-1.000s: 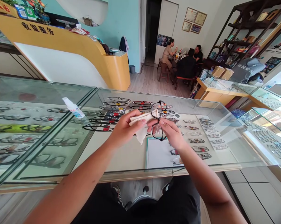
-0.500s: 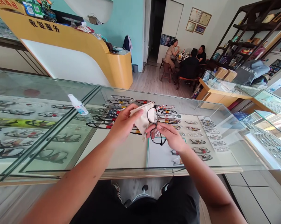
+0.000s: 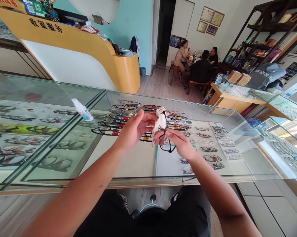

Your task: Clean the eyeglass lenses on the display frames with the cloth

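Observation:
My right hand [image 3: 183, 143] pinches a pair of black-framed eyeglasses [image 3: 170, 150] near the bridge, thumb on the near side. The glasses are held upright on edge above the glass counter, one lens over the other. A cream cleaning cloth [image 3: 160, 121] is draped on the upper lens and hangs down beside it. My left hand [image 3: 135, 130] is at the cloth's left side, thumb raised and fingers apart. Its fingertips reach the cloth's edge; whether they press on it I cannot tell.
A white spray bottle [image 3: 82, 110] stands on the glass display counter [image 3: 128, 184] to the left. Several eyeglass frames [image 3: 106, 131] lie beneath my hands. Beyond are a yellow cashier desk [image 3: 127, 74], seated people [image 3: 200, 69] and more display cases [image 3: 286, 131].
My left hand has loosened its pinch on the cloth, thumb lifting away and fingers spreading. The cloth has folded over onto the upper lens. My right hand and the eyeglasses stay nearly still.

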Demonstrator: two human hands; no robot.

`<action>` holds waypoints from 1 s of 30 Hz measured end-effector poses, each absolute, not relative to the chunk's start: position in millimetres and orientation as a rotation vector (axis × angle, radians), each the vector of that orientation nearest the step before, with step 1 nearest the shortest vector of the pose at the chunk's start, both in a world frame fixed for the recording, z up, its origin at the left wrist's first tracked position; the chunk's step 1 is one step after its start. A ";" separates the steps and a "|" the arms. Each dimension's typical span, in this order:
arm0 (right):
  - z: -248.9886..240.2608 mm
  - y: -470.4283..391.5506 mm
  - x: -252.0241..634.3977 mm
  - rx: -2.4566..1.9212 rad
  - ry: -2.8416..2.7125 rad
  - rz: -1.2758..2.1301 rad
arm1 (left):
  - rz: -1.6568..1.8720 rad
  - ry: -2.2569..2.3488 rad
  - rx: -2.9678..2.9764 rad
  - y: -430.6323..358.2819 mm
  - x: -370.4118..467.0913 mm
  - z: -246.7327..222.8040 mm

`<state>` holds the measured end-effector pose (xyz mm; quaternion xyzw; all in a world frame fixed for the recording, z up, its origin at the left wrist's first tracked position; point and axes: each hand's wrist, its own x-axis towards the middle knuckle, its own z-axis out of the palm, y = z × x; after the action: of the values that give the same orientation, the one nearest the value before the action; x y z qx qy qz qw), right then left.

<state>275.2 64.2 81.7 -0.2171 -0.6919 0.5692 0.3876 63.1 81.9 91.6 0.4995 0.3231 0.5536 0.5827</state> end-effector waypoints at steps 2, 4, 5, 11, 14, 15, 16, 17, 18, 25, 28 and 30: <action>82.8 63.5 275.1 -0.571 -1.770 1.440 | 1.313 0.762 1.177 81.9 64.2 91.0; 83.5 63.0 274.8 -0.589 -1.780 1.440 | 1.324 0.803 1.249 80.9 64.9 89.3; 83.6 62.8 274.7 -0.597 -1.786 1.442 | 1.320 0.819 1.286 80.0 65.3 88.4; 81.7 62.8 273.6 -0.603 -1.833 1.445 | 1.256 0.684 1.277 74.3 70.9 86.5; 80.6 63.0 273.3 -0.599 -1.832 1.458 | 1.203 0.648 1.238 73.5 72.7 85.9; 80.4 63.1 273.2 -0.602 -1.832 1.455 | 1.180 0.658 1.239 73.5 72.8 85.6; 80.4 63.2 273.0 -0.603 -1.835 1.448 | 1.152 0.669 1.249 73.5 72.6 85.3; 80.5 63.3 272.9 -0.603 -1.839 1.439 | 1.118 0.678 1.266 73.5 72.2 85.1; 80.6 63.4 272.8 -0.601 -1.843 1.429 | 1.081 0.681 1.285 73.6 71.7 84.9; 82.1 62.6 275.7 -0.606 -1.840 1.433 | 0.979 0.593 1.248 77.1 64.7 84.2; 83.0 61.9 279.0 -0.603 -1.831 1.460 | 0.972 0.587 1.198 81.3 59.6 82.9; 84.0 61.8 280.7 -0.602 -1.836 1.481 | 0.979 0.603 1.180 83.5 56.7 82.5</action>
<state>280.7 61.8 84.0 -0.2320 -0.7075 0.5706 0.3464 56.7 83.5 82.5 0.5253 0.2685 0.4360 0.6796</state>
